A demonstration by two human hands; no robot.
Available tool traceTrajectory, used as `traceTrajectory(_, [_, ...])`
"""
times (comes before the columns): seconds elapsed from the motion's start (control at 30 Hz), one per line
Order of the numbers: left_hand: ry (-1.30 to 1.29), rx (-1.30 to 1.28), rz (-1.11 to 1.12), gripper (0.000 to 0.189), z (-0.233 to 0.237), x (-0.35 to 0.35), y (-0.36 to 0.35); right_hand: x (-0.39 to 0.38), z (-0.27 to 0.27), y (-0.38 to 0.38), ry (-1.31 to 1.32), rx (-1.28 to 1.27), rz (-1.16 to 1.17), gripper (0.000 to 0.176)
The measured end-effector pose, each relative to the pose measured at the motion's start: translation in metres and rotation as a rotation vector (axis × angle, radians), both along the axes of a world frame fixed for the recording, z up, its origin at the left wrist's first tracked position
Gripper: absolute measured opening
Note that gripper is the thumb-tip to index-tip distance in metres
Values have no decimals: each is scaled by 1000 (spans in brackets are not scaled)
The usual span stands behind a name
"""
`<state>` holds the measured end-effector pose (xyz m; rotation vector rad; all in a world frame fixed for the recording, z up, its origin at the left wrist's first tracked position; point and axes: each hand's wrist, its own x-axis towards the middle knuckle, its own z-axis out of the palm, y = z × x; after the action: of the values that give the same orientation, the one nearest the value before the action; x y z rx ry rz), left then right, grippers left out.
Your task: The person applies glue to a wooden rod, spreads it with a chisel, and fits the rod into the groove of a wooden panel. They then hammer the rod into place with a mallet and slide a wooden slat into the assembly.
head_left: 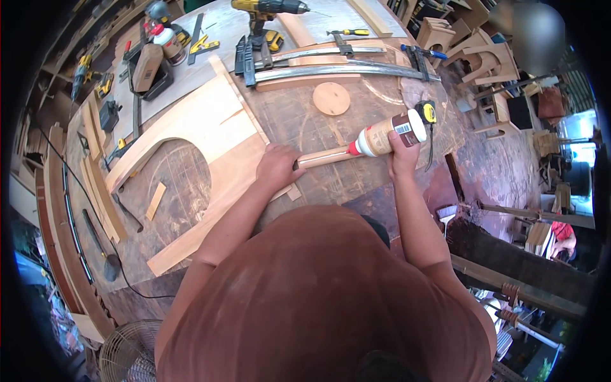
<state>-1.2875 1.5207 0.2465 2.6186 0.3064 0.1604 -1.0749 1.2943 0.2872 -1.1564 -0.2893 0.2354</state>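
My right hand [403,155] is wrapped round a glue bottle [384,135], white with a brown label, tipped so that its red nozzle points left and down. The nozzle is at the right part of a narrow wooden strip [326,156], and a pale line of glue runs along the strip. My left hand [278,167] grips the strip's left end, fingers closed. Just left of that hand lies a large pale wooden panel [219,121] with a curved cutout. Behind the bottle and strip rests a round wooden disc [331,99].
Bar clamps [347,70] lie across the back of the workbench [293,118], near a yellow drill [259,19]. A tape measure [425,113] sits right of the bottle. At the left are a small wood piece [156,201], a black cable [130,280] and a fan [130,350].
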Motion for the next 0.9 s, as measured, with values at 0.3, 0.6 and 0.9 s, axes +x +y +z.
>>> traceTrajectory(0.3, [-33, -2, -22, 32, 3, -3, 1, -51, 3, 46, 58, 11, 112, 57])
traceTrajectory(0.6, [16, -22, -22, 33, 8, -4, 0, -63, -7, 56, 53, 5, 116, 56])
traceTrajectory(0.9, [15, -4, -28, 31, 5, -2, 0, -45, -8, 40, 36, 6, 126, 55])
